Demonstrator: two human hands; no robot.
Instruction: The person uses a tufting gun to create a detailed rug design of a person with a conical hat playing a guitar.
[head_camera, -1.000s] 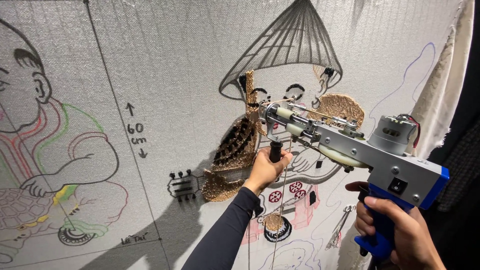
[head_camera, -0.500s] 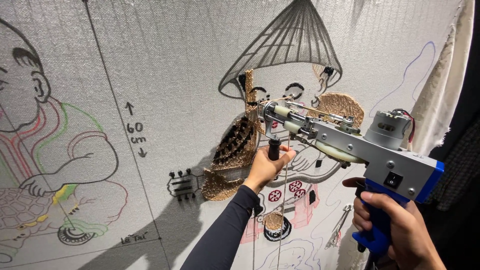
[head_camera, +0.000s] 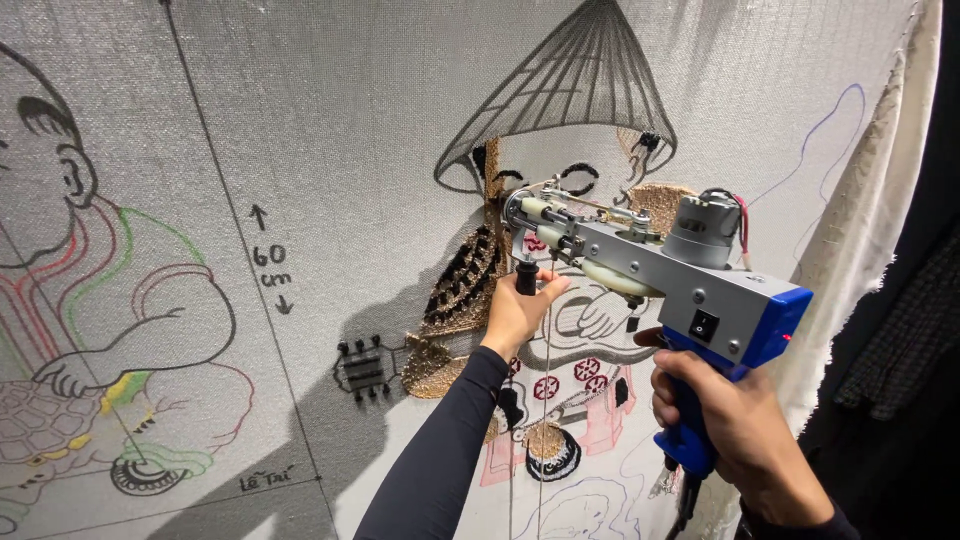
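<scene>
Grey metal tufting gun with blue plastic grip (head_camera: 650, 275) held against white woven backing cloth with drawn figures (head_camera: 300, 150), right hand (head_camera: 730, 420) closed round blue grip, left hand (head_camera: 517, 310) closed round black front handle (head_camera: 526, 276), brown tufted patches (head_camera: 460, 290) just beside left hand.

Tufting gun (head_camera: 650, 270) has apparently edged slightly downward.

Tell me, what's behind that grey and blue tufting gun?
Behind the grey and blue tufting gun hangs a pale stretched cloth with a drawn figure in a conical hat. The gun covers the figure's chest; its needle tip is hidden too.
</scene>
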